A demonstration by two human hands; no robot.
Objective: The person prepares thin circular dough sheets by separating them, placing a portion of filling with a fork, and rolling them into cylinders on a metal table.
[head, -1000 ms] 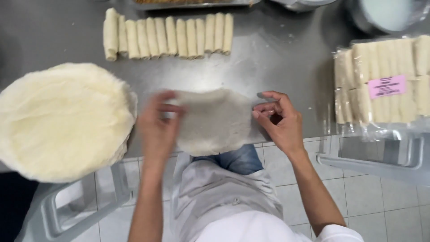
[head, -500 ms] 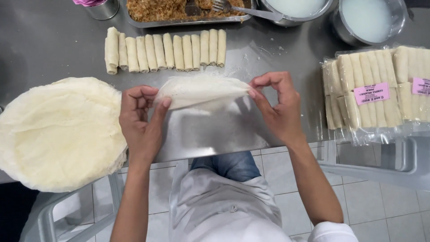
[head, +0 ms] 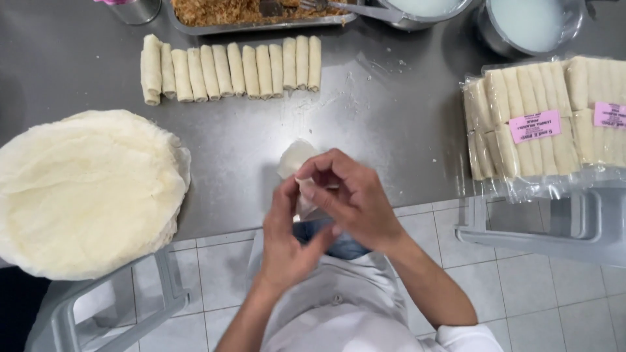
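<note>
Both of my hands meet over the front edge of the steel table (head: 391, 124). My left hand (head: 287, 241) and my right hand (head: 352, 195) together pinch a thin white wrapper sheet (head: 297, 160) that is crumpled into a small bunch between the fingers. Part of the sheet sticks up behind my right hand; the rest is hidden by my fingers. A big round stack of flat wrappers (head: 85, 189) lies to the left of my hands.
A row of several rolled spring rolls (head: 228, 68) lies at the back. Behind it stand a tray of brown filling (head: 254, 13) and two pots of white liquid (head: 528, 23). Bagged rolls with pink labels (head: 541, 124) sit at the right. Grey chair frames (head: 554, 228) stand below.
The wrapper was held spread out between my two hands; my hands have since come together and the sheet is now bunched up small between them.
</note>
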